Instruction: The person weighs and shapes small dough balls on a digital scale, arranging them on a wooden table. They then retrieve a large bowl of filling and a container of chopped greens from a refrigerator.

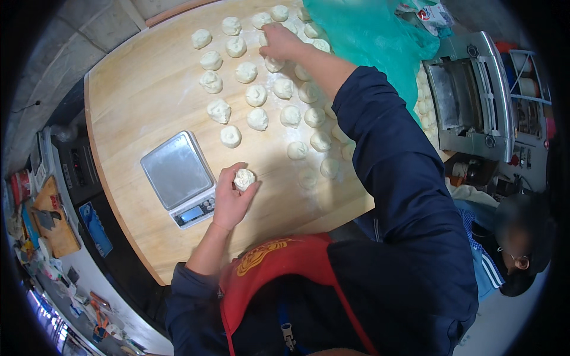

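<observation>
On a pale wooden work table [147, 98] lie several round dough balls [257, 119] in loose rows. My left hand [232, 196] is closed around one dough ball [244, 179], just right of a digital kitchen scale [178, 171] whose metal plate is bare. My right arm reaches to the far side of the table, where my right hand [279, 42] rests over a dough ball [263, 40] among the others. Its fingers are bent down at that ball; whether they grip it is not clear.
A green plastic sheet [369, 35] covers the table's far right, with more dough pieces [425, 104] beside it. A metal toaster oven [472, 98] stands at the right. Another person [485, 253] is at the lower right. A cleaver [46, 218] lies on a wooden board at the left.
</observation>
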Motion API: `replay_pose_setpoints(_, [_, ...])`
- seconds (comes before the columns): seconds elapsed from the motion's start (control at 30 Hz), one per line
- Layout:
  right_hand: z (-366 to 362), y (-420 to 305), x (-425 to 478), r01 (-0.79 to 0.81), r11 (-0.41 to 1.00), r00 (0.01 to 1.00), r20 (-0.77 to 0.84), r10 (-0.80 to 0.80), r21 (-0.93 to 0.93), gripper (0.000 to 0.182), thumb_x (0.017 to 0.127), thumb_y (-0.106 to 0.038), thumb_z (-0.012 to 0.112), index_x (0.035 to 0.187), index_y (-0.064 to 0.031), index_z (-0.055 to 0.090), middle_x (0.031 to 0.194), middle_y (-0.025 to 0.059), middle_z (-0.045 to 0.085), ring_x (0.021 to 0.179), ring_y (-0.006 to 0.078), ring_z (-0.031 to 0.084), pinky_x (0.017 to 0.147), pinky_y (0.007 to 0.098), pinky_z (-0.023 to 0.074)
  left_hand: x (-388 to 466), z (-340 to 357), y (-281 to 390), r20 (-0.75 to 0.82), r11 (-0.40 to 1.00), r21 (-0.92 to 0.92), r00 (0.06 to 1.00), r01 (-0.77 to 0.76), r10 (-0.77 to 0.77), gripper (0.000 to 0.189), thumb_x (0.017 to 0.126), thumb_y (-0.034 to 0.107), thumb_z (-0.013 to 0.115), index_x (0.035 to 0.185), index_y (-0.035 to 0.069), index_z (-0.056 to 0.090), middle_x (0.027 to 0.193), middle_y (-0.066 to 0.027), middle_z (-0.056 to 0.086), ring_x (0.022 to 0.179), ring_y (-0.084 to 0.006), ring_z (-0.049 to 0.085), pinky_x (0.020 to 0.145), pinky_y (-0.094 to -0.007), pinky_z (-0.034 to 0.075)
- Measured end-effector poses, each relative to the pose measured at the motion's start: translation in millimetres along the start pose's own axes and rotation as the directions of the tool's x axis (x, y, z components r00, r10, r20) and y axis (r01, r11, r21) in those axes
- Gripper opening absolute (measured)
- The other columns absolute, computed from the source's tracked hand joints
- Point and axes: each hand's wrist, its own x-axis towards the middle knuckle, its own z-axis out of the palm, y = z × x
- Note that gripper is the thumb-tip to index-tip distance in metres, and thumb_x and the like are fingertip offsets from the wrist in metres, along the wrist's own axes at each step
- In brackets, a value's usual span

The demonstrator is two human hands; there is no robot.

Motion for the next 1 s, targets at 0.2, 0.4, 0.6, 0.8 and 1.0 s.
replay_pose_setpoints(0.2, [-4,-15,-9,-0.183,0.983,0.973,0.135,0.185,-0.028,0.060,0.073,-0.026,0.074,0.120,0.0014,0.048,0.117,0.0249,0.054,0.107,0.0379,0.056,0.089,0.0415,0.0494,-2,-2,1,-0.022,0.999,-0.034,0.999,0.037,-0.038,0.047,0.075,0.010,0.075,0.116,0.000,0.054,0.100,-0.0124,0.054,0.089,-0.0224,0.056,0.079,-0.0308,0.046])
replay_pose_setpoints(0.4, [-21,-29,-39,-0.198,0.979,0.945,0.253,0.205,-0.054,0.058,0.074,-0.030,0.074,0.118,0.0001,0.049,0.119,0.0252,0.054,0.111,0.0350,0.056,0.088,0.0412,0.0502,-1,0,1,0.020,0.997,-0.033,0.997,0.070,-0.069,0.047,0.076,0.010,0.074,0.118,0.001,0.054,0.101,-0.0105,0.054,0.088,-0.0185,0.056,0.076,-0.0288,0.047])
replay_pose_setpoints(0.6, [-43,-5,24,0.021,0.998,1.000,-0.004,-0.022,-0.058,0.056,0.078,-0.027,0.070,0.124,-0.0011,0.051,0.123,0.0198,0.054,0.114,0.0339,0.054,0.093,0.0411,0.0469,22,-27,40,0.196,0.796,-0.448,0.914,0.406,-0.356,0.051,0.076,0.005,0.072,0.123,0.005,0.051,0.103,-0.0041,0.057,0.084,-0.0115,0.056,0.074,-0.0248,0.047])
replay_pose_setpoints(0.8, [-10,26,77,0.199,0.957,0.973,0.161,-0.166,-0.213,0.044,0.078,-0.022,0.067,0.118,-0.0059,0.058,0.116,0.0153,0.059,0.115,0.0308,0.054,0.096,0.0422,0.0433,98,-57,82,0.005,0.966,-0.251,0.998,0.054,-0.055,0.055,0.076,0.003,0.068,0.127,0.004,0.047,0.102,-0.0061,0.060,0.091,-0.0140,0.059,0.078,-0.0274,0.048])
replay_pose_setpoints(1.0, [-41,22,90,0.177,0.972,0.969,0.201,-0.145,-0.153,0.036,0.074,-0.024,0.069,0.104,-0.0055,0.062,0.102,0.0149,0.065,0.105,0.0315,0.060,0.089,0.0435,0.0463,245,-31,116,0.076,0.840,0.477,0.964,-0.259,0.254,0.046,0.075,0.011,0.065,0.118,0.002,0.052,0.106,-0.0194,0.061,0.095,-0.0321,0.061,0.086,-0.0364,0.048])
